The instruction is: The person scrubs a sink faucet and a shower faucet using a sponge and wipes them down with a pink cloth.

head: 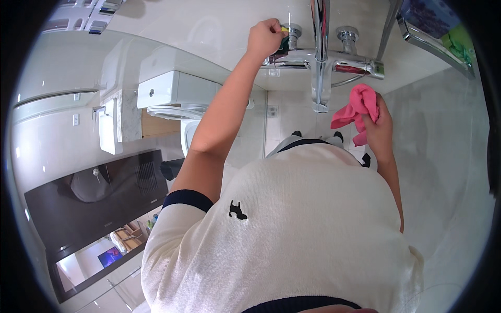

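Observation:
My left hand [267, 39] is raised at the chrome shower mixer [299, 58], its fingers closed on a small yellow and dark green sponge [284, 43]. Most of that sponge is hidden by my fingers. It lies against the left end of the mixer, beside the round left wall fitting [294, 31]. My right hand [379, 131] holds a bunched pink cloth [362, 103] below the mixer's right end. Loose folds of the cloth hang to the left of my fingers, apart from the chrome.
A vertical chrome pipe [321, 27] and a spout [320, 105] stand between my hands. At the upper right is a chrome-edged shelf [430, 49]. A glass panel [250, 133] separates me from a white toilet [172, 92]. A floor drain [273, 111] lies ahead.

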### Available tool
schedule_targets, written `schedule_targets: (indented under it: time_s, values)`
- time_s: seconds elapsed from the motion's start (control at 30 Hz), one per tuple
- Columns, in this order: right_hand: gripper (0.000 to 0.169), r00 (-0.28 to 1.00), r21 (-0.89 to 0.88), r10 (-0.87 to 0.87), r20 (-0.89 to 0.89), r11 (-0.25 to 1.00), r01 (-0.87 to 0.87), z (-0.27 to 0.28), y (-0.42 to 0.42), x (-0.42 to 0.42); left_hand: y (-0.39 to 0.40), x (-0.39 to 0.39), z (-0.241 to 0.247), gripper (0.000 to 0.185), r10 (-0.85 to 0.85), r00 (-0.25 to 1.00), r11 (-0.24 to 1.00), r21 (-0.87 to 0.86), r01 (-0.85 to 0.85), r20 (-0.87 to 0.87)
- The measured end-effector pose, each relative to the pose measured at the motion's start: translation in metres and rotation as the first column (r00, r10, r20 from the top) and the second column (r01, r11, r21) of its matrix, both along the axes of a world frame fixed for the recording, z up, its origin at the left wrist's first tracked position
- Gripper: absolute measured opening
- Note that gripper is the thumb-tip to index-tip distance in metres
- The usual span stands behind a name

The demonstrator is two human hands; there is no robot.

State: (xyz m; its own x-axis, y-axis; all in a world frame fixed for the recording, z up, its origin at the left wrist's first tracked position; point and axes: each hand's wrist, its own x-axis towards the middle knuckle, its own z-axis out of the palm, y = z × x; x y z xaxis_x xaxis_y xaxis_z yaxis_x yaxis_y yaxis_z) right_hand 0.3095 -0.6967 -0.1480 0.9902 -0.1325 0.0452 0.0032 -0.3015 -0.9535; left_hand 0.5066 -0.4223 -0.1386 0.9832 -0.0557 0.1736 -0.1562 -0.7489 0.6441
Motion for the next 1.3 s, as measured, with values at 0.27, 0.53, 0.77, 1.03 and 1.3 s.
schedule_targets:
  time_s: [0.27,0.53,0.77,1.03,1.3]
  values:
    - [0.047,1.0,-0.03,-0.003,0.031,1.0,0.004,0.007,0.005,-0.001,-0.027,-0.048,0.014,0.013,-0.25,0.914,0.93,0.341,0.134,0.321]
    - [0.044,0.998,-0.036,-0.042,-0.036,0.999,0.041,0.01,-0.002,-0.011,0.004,-0.043,0.008,0.008,0.0,0.992,0.96,0.277,-0.035,0.125]
    - [0.045,0.997,-0.033,-0.035,-0.067,0.999,0.033,0.003,0.0,-0.01,-0.041,-0.078,0.002,0.006,-0.179,0.86,0.977,0.193,0.096,0.478]
    - [0.046,0.999,-0.083,-0.013,-0.046,0.997,0.009,-0.004,-0.001,-0.007,0.009,-0.079,-0.017,0.01,-0.066,0.841,0.993,0.119,0.002,0.537]
    - [0.044,0.995,-0.09,-0.039,-0.094,0.995,0.031,0.01,-0.002,-0.012,0.04,-0.078,-0.035,0.009,0.126,0.852,0.987,-0.149,-0.058,0.509]
